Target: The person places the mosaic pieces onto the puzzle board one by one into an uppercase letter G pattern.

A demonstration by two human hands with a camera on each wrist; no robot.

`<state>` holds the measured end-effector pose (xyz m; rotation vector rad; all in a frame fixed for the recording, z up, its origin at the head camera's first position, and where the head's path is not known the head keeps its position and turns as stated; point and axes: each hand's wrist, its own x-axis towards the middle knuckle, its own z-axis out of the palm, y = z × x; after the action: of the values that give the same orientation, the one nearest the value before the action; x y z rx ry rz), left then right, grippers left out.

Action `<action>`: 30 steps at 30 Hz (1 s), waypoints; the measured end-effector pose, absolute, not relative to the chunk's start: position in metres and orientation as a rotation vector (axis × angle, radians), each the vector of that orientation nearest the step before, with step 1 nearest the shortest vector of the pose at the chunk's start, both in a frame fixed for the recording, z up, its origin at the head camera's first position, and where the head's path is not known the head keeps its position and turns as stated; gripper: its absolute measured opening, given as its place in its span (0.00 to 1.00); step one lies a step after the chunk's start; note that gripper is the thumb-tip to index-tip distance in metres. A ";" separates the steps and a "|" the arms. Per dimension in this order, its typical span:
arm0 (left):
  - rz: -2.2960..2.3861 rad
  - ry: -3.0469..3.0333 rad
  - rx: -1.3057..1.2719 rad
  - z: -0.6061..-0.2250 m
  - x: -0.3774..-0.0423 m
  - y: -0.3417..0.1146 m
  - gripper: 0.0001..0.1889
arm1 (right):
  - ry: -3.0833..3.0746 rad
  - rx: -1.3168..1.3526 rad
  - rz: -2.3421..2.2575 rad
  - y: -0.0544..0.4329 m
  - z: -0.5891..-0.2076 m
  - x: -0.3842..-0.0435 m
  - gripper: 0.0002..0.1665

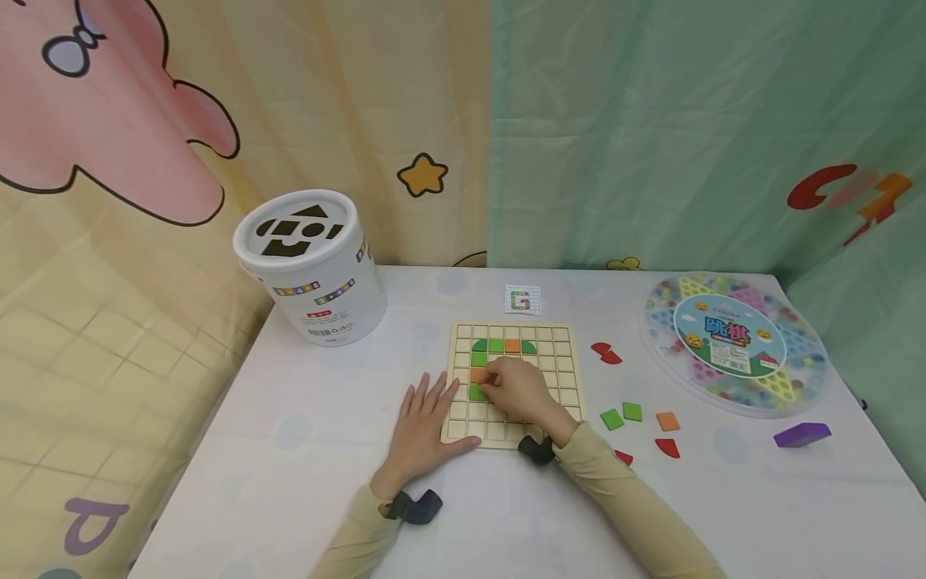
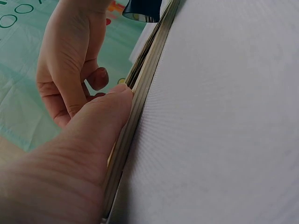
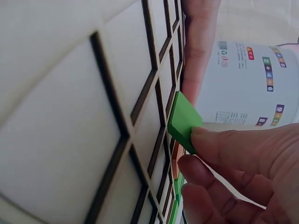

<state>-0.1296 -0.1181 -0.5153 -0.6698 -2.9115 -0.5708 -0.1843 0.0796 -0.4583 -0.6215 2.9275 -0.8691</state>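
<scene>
Seemingly for fine control, the right hand [image 1: 517, 388] pinches a green tile [image 3: 185, 121] in a nearly closed grip, at nine o'clock on the grid board [image 1: 567, 378]; the left hand [image 1: 421, 428], spread and holding nothing, probably steadies the eight-o'clock edge.

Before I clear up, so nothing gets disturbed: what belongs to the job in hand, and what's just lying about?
Likely the job: pale wooden grid board; pinched green square tile; loose green squares, orange square, red quarter-circles; small white pattern card.

Apparently lying about: white cylindrical tub; round multicoloured box; purple rectangular block.
</scene>
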 end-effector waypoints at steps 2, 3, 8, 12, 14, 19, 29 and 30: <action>-0.571 -2.907 -0.671 -0.515 -0.130 -0.118 0.50 | 2.935 -0.609 -0.848 0.079 -0.458 -0.185 0.07; -0.570 -2.905 -0.672 -0.515 -0.130 -0.118 0.50 | 2.938 -0.603 -0.839 0.078 -0.457 -0.185 0.07; -0.567 -2.903 -0.672 -0.516 -0.130 -0.118 0.50 | 2.961 -0.582 -0.781 0.076 -0.457 -0.186 0.08; -0.568 -2.899 -0.673 -0.516 -0.130 -0.118 0.50 | 2.971 -0.579 -0.755 0.075 -0.456 -0.186 0.08; -0.570 -2.897 -0.673 -0.516 -0.130 -0.118 0.50 | 2.970 -0.578 -0.748 0.075 -0.457 -0.187 0.08; -0.572 -2.894 -0.674 -0.515 -0.129 -0.118 0.50 | 2.969 -0.577 -0.738 0.075 -0.458 -0.187 0.08; -0.577 -2.890 -0.675 -0.513 -0.129 -0.118 0.50 | 2.943 -0.572 -0.730 0.076 -0.456 -0.187 0.08; -0.575 -2.892 -0.673 -0.513 -0.129 -0.118 0.50 | 2.938 -0.569 -0.727 0.077 -0.456 -0.187 0.07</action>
<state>-0.1286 -0.1177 -0.5126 -0.6735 -2.8925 -0.5754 -0.1869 0.0767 -0.4561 -0.5693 2.9383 -0.7272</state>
